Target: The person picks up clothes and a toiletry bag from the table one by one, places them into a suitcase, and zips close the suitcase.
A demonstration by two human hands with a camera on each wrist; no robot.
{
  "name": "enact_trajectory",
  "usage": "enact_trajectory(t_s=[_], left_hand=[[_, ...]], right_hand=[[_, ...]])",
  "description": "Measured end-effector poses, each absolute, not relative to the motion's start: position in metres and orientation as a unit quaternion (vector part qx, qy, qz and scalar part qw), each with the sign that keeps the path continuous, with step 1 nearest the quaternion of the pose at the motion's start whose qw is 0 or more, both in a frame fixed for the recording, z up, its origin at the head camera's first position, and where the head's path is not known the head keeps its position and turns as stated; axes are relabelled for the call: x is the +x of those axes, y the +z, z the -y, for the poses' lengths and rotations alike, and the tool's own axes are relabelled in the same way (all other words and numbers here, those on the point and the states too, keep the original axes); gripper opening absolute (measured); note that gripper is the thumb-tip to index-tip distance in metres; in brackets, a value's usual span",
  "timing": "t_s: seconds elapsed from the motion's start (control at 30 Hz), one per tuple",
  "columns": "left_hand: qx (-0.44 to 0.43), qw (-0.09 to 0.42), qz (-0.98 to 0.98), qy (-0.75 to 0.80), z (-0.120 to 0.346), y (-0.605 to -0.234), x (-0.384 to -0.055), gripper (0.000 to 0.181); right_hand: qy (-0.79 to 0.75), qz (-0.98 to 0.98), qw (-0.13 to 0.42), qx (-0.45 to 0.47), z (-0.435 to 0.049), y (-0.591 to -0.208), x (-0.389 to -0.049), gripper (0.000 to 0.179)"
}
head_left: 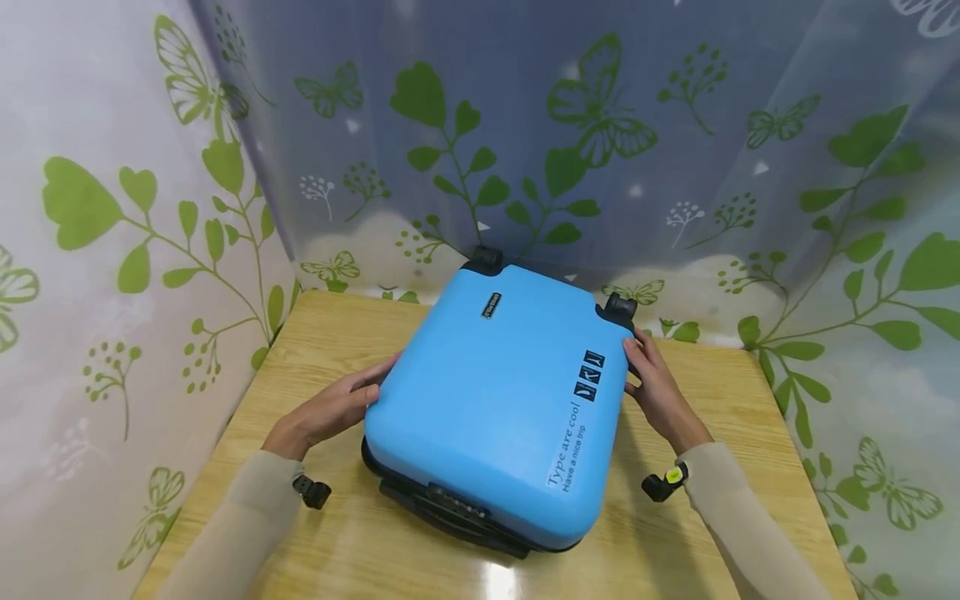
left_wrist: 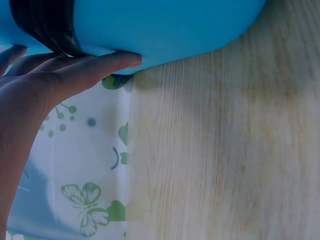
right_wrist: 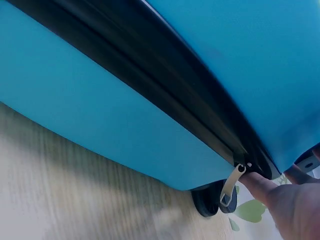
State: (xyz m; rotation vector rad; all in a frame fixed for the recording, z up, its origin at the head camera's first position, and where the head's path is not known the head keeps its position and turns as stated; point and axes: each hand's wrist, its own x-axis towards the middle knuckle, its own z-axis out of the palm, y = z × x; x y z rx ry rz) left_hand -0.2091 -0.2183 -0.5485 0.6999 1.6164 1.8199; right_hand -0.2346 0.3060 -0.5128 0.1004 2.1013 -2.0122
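A blue hard-shell suitcase [head_left: 480, 400] lies on its broad side, turned slightly, with its wheels at the far end. My left hand [head_left: 330, 410] touches its left side, thumb near the shell's edge. In the left wrist view, the extended fingers [left_wrist: 100, 65] lie against the blue shell and black seam band [left_wrist: 45, 25]. On the opposite side, my right hand [head_left: 658, 392] rests against the edge near the far right wheel [head_left: 621, 307]. A cream zipper pull [right_wrist: 231, 185] hangs beside its fingertip in the right wrist view.
The suitcase stands on a wooden table [head_left: 337, 333]. Patterned curtains [head_left: 525, 150] with leaves and butterflies enclose the back and both sides. A black carry handle [head_left: 450, 518] and a lock face the near edge. Another wheel [head_left: 487, 257] is close to the back curtain.
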Motion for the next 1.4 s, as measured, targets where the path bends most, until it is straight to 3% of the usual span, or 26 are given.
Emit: enact_trajectory(t_s=[0.6,0.87,1.1,1.4], left_hand=[[0.226,0.294,-0.656,0.657,0.196,-0.540,-0.251,0.071],[0.192,0.295,-0.676,0.647,0.194,-0.538,-0.274,0.068],[0.190,0.299,-0.679,0.644,0.194,-0.539,-0.276,0.068],[0.197,0.280,-0.700,0.627,0.191,-0.532,-0.265,0.065]], right_hand=[[-0.694,-0.711,0.061,0.102,-0.306,-0.509,-0.192,0.079],[-0.676,-0.723,0.026,0.142,-0.293,-0.514,-0.174,0.086],[-0.681,-0.715,0.021,0.155,-0.291,-0.514,-0.170,0.087],[-0.717,-0.681,0.010,0.150,-0.312,-0.516,-0.183,0.074]])
